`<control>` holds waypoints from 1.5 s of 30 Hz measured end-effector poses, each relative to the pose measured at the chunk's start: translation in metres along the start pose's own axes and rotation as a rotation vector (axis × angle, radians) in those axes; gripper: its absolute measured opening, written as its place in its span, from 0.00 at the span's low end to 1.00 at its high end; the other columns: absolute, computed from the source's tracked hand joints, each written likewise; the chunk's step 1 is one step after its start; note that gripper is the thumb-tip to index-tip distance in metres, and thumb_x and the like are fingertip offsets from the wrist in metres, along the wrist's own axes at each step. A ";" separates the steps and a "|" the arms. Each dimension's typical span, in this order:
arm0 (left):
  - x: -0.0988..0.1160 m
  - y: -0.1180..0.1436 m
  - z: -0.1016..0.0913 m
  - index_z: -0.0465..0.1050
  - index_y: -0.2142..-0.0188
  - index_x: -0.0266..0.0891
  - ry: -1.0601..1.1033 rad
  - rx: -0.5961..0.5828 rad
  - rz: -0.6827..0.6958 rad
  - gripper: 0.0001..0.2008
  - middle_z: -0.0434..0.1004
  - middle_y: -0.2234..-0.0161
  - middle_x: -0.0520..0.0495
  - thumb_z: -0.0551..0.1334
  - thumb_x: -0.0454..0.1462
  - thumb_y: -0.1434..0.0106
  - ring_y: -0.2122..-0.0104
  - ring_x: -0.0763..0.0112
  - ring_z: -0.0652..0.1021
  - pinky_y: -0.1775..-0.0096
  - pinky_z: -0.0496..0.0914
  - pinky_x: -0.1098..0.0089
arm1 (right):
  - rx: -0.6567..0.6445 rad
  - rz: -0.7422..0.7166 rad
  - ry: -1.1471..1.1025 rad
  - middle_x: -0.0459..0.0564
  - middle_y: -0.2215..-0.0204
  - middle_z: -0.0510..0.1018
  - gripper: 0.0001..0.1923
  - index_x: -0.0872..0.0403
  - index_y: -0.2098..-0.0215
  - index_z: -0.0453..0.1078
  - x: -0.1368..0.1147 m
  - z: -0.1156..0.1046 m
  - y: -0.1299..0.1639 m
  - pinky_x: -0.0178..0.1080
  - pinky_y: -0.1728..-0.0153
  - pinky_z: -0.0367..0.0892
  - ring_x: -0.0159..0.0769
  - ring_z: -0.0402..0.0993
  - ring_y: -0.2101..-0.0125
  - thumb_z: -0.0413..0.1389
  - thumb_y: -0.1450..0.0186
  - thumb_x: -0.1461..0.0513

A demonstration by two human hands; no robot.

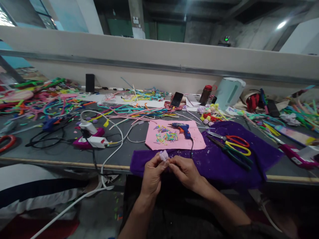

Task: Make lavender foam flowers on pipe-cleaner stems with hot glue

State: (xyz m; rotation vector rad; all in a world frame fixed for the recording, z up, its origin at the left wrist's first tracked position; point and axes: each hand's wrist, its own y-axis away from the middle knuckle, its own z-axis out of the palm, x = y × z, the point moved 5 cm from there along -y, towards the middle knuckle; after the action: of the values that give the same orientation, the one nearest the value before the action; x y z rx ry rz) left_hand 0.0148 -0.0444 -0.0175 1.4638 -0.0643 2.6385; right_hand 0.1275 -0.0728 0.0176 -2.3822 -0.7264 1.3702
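Note:
A small pale lilac fluffy flower (163, 155) is pinched between the thumb and fingers of my left hand (153, 172), just over the table's front edge. My right hand (184, 172) is closed in a pinch at the flower's lower right side; what lies between its fingertips is hidden. Beyond the hands, a pink sheet (152, 131) carries cut bits of coloured pipe cleaner (166, 136) and a blue glue gun (183, 129). Under and right of my hands spreads a purple cloth (214, 166) with scissors (236, 142) and green-handled pliers (236, 156) on it.
White cables (117, 149) run from a magenta power strip (86, 141) over the table edge at left. Pipe cleaners (139, 111) lie across the back. A phone (176, 99), a dark bottle (205, 94) and a pale green jug (230, 93) stand there. A person's sleeve (37, 186) shows at left.

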 end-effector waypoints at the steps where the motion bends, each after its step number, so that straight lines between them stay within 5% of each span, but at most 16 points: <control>1: 0.000 0.000 0.000 0.75 0.76 0.35 0.003 -0.005 0.002 0.07 0.70 0.77 0.52 0.69 0.33 0.57 0.76 0.78 0.67 0.73 0.62 0.77 | 0.004 0.000 -0.001 0.46 0.76 0.72 0.09 0.55 0.69 0.68 0.000 0.000 0.000 0.30 0.73 0.62 0.28 0.67 0.75 0.47 0.35 0.62; 8: -0.001 0.003 0.000 0.78 0.71 0.36 -0.017 0.038 0.000 0.11 0.76 0.71 0.48 0.69 0.35 0.56 0.70 0.71 0.72 0.65 0.66 0.72 | 0.032 -0.018 -0.004 0.47 0.74 0.72 0.10 0.54 0.67 0.68 -0.005 -0.004 0.000 0.31 0.72 0.63 0.29 0.68 0.74 0.46 0.35 0.62; 14: -0.001 0.002 0.000 0.76 0.72 0.36 0.007 -0.010 0.030 0.08 0.71 0.77 0.52 0.68 0.34 0.55 0.76 0.77 0.69 0.71 0.65 0.76 | 0.004 -0.023 0.043 0.47 0.75 0.71 0.10 0.54 0.68 0.68 -0.005 -0.002 -0.001 0.31 0.72 0.62 0.29 0.67 0.75 0.46 0.35 0.62; 45: -0.001 0.000 -0.005 0.75 0.74 0.36 -0.055 -0.047 0.083 0.04 0.69 0.73 0.52 0.67 0.31 0.53 0.71 0.76 0.68 0.68 0.63 0.76 | -0.051 0.056 -0.046 0.47 0.73 0.74 0.10 0.57 0.65 0.71 -0.002 -0.003 0.000 0.30 0.71 0.61 0.28 0.68 0.73 0.48 0.35 0.62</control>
State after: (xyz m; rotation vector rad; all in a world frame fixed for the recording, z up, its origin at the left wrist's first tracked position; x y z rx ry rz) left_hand 0.0115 -0.0442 -0.0207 1.5509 -0.1952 2.6412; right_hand 0.1291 -0.0743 0.0202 -2.4346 -0.7200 1.4507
